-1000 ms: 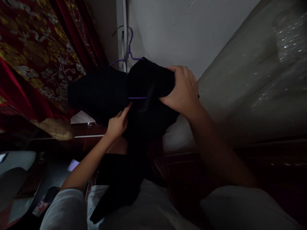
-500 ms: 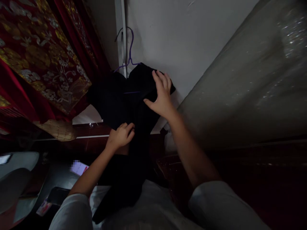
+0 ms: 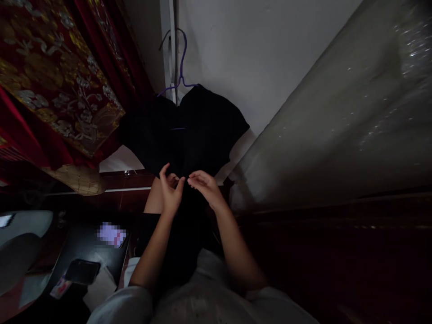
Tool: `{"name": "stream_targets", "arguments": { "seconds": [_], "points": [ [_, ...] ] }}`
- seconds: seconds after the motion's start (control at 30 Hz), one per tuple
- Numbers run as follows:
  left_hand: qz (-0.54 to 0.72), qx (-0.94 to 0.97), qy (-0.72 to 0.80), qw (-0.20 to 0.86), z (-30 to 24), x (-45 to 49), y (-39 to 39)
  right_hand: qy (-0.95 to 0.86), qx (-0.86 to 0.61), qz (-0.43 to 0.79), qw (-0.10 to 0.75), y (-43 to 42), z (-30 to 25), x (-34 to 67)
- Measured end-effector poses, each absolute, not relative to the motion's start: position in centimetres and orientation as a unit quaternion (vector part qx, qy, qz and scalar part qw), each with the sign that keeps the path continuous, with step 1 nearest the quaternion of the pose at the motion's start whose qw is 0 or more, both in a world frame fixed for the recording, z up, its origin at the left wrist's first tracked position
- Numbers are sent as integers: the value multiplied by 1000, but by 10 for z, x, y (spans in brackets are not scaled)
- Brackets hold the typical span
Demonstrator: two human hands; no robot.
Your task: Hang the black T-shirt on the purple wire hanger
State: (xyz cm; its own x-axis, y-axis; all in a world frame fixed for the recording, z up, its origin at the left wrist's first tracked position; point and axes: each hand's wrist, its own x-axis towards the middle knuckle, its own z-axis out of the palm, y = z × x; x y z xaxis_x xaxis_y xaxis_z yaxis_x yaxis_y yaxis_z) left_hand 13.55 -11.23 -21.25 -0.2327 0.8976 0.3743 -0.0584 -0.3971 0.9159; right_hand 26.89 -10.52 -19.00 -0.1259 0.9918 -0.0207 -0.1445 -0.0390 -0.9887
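Observation:
A black short-sleeved shirt [image 3: 205, 121] hangs by a purple hanger [image 3: 183, 58] hooked on a white upright bar. Both my hands are at the middle of its lower front, close together with a small gap between them. My left hand [image 3: 171, 191] has its index finger raised and its thumb apart from it, with nothing visible between them. On the other side, my right hand [image 3: 205, 185] has its fingers bent and drawn together, their tips near my left thumb. Whether those tips pinch the dark cloth is too dim to see.
Red embroidered drapery [image 3: 64, 85] hangs at the left. Below it, a dark surface [image 3: 81, 238] bears a lit phone [image 3: 111, 235] and a black item [image 3: 83, 271]. A large plastic-covered object [image 3: 330, 121] leans at the right against the white wall [image 3: 263, 45].
My right hand has left the shirt's right shoulder area and come down beside the left. My left hand has turned and its fingers have opened. The shirt's right sleeve now hangs spread out.

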Motion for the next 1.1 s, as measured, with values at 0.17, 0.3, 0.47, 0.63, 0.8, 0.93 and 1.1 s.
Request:
{"name": "stream_targets", "arguments": {
  "seconds": [0.17, 0.3, 0.47, 0.63, 0.8, 0.93, 1.1],
  "points": [
    [649, 528, 426, 345, -212, 137, -124, -502, -457, 499, 538, -114, -191, 255],
    [633, 561, 459, 271, -208, 133, -131, -547, -479, 432, 534, -118, -198, 249],
    [616, 586, 473, 231, -208, 126, -131, -606, -489, 414, 470, -117, -195, 255],
    [622, 574, 484, 223, -209, 125, -128, -584, -476, 489, 440, -110, -189, 251],
    [632, 574, 466, 231, -208, 129, -130, -580, -506, 460, 443, -103, -185, 248],
    [634, 583, 468, 199, -204, 126, -131, -642, -487, 425, 411, -100, -182, 248],
    [629, 581, 477, 198, -204, 120, -130, -713, -473, 388, 343, -92, -174, 255]
  ]
}}
